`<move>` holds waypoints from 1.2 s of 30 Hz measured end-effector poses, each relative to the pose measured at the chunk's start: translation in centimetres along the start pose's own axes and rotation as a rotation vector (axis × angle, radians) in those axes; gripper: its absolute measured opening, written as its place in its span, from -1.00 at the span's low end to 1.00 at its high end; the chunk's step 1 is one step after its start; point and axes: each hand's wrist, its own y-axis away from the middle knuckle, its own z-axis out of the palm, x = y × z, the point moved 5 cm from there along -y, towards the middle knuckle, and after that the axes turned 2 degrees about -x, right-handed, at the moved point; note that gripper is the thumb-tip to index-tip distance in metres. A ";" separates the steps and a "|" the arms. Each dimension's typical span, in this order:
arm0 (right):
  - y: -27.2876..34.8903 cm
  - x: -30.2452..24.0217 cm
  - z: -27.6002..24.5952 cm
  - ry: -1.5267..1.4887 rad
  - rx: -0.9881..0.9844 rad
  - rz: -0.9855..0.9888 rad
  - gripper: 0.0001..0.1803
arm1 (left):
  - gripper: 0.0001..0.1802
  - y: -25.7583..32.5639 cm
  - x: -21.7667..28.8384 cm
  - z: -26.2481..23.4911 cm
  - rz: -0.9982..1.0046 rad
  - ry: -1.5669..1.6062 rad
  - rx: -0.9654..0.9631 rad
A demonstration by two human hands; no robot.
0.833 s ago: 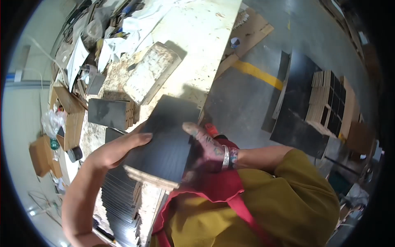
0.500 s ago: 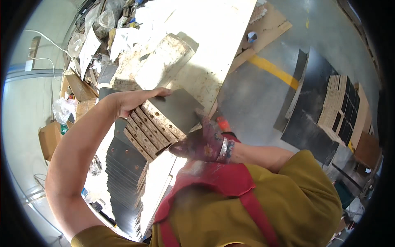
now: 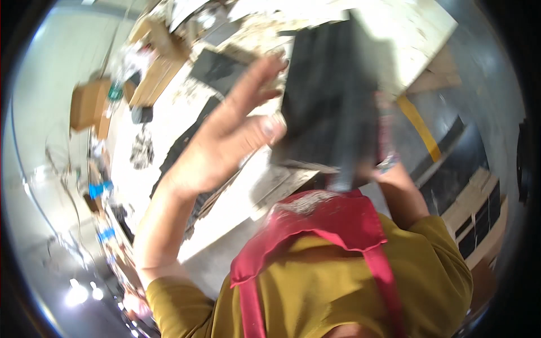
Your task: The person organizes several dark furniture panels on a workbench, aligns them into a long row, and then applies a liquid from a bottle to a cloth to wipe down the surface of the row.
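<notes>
Blurred dark grey particleboard panels (image 3: 327, 96) stand in front of me over the worktable, their flat faces turned toward me. My left hand (image 3: 222, 138), bare, is raised just left of them with its fingers apart and nothing in it. At their right edge is my right hand (image 3: 385, 149) in a patterned dark red glove. Most of that hand is hidden behind the panels, and its fingers do not show, but it appears to support them. Beside my left forearm lies a fanned row of dark panels (image 3: 183, 143), partly covered by the arm.
The pale worktable (image 3: 417, 50) carries another dark panel (image 3: 217, 70) and dust. Left of it are an open cardboard box (image 3: 90, 104) and a green bottle (image 3: 115, 91). On the floor at right, a yellow line (image 3: 418, 127) runs near stacked boards (image 3: 470, 208).
My left hand has let go of the stack of panels and opened. The stack has swung up and right, showing dark faces instead of drilled edges. My view has turned.
</notes>
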 end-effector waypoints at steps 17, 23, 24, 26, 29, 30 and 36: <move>-7.0 7.3 0.0 0.066 -0.554 0.475 -0.49 | 0.15 7.0 -21.8 -3.4 -0.257 -1.281 0.068; -5.7 10.1 7.8 0.199 -0.750 0.642 -0.28 | -0.21 6.0 -23.9 -4.5 -0.040 -1.208 -0.044; -6.0 10.0 7.6 0.306 -0.626 0.592 -0.15 | -0.18 6.3 -23.7 -4.6 0.032 -1.233 -0.013; -5.5 10.4 8.2 0.272 -0.631 0.648 -0.13 | -0.12 7.0 -23.2 -4.1 0.002 -1.406 -0.067; -6.0 11.5 9.4 0.168 -0.643 0.780 -0.18 | -0.09 8.3 -22.9 -4.7 0.010 -1.496 -0.089; -6.7 12.4 8.9 0.172 -0.667 0.787 -0.15 | -0.09 8.6 -22.9 -4.7 -0.003 -1.512 -0.126; -8.0 15.6 11.6 0.218 -0.575 0.668 -0.25 | -0.24 13.3 -24.6 -6.8 -0.027 -1.194 0.126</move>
